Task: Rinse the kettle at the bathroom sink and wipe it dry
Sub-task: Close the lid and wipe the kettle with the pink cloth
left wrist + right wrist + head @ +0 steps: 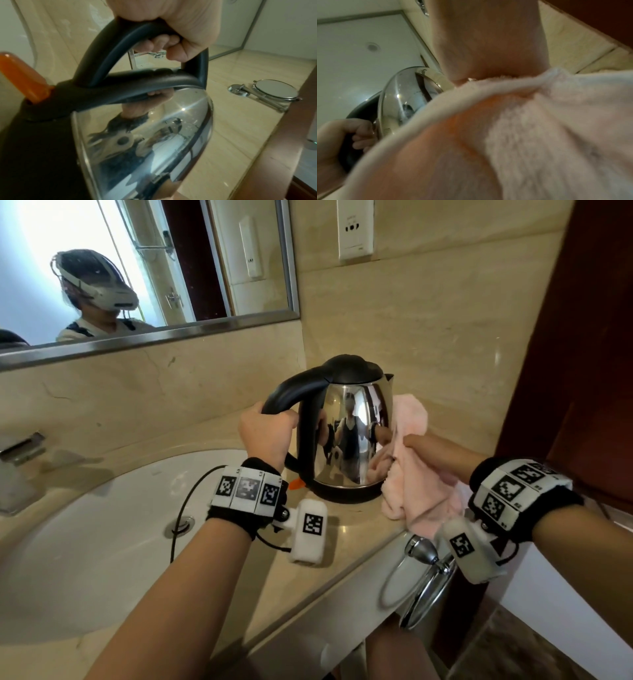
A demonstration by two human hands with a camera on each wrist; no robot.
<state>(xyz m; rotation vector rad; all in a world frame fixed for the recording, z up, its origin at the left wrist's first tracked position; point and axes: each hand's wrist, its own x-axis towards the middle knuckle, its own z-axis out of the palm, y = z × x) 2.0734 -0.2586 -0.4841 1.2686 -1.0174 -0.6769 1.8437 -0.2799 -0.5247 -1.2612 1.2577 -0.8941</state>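
Note:
A steel kettle [346,436] with a black lid and black handle [291,395] stands upright on the beige counter [346,529], right of the white sink [102,529]. My left hand [265,433] grips the handle; the left wrist view shows the fingers of that left hand [171,40] curled round the handle [123,44]. My right hand [430,451] holds a pink cloth [418,474] against the kettle's right side. In the right wrist view the pink cloth [522,135] fills most of the frame, with the kettle [406,97] behind it.
A faucet [20,450] stands at the sink's left. A mirror [137,268] hangs on the back wall, a socket [354,229] on the right wall. A chrome towel ring [424,583] hangs below the counter edge. A dark wooden door frame [582,354] stands close at right.

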